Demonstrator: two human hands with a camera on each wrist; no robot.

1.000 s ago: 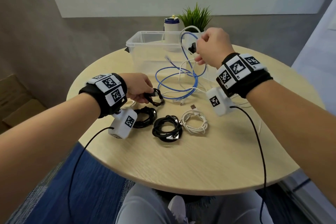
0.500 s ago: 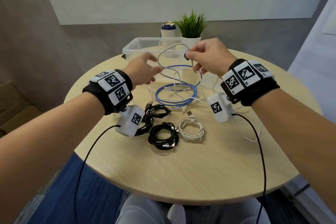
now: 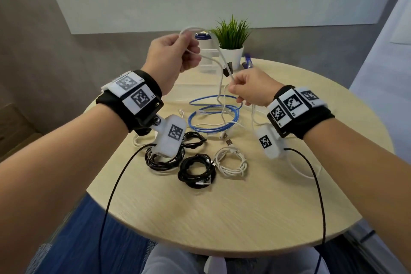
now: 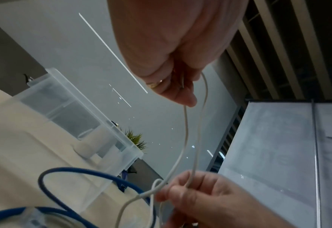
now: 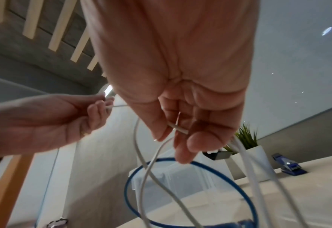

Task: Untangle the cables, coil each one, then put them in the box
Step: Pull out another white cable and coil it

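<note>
Both hands hold one thin white cable (image 3: 219, 66) up above the round table (image 3: 244, 202). My left hand (image 3: 178, 55) grips a loop of it high up, near the clear plastic box (image 3: 195, 78). Lower and to the right, my right hand (image 3: 249, 90) pinches the same white cable (image 5: 177, 130), whose black plug (image 3: 228, 69) dangles between the hands. Its lower strands (image 4: 184, 138) drop into a loose blue cable (image 3: 213, 118) lying in rings on the table. Nearer me lie three coiled black cables (image 3: 196, 171) and a coiled white one (image 3: 231, 162).
Behind the box stand a potted plant (image 3: 231, 40) and a white bottle with a blue cap (image 3: 203, 39). A blue stapler (image 3: 248, 63) lies at the far right of the table. Black wrist-camera leads (image 3: 320, 207) hang over the near edge.
My left hand let go of a black coil on the table, rose and took hold of the white cable. My right hand came down lower with the cable.
</note>
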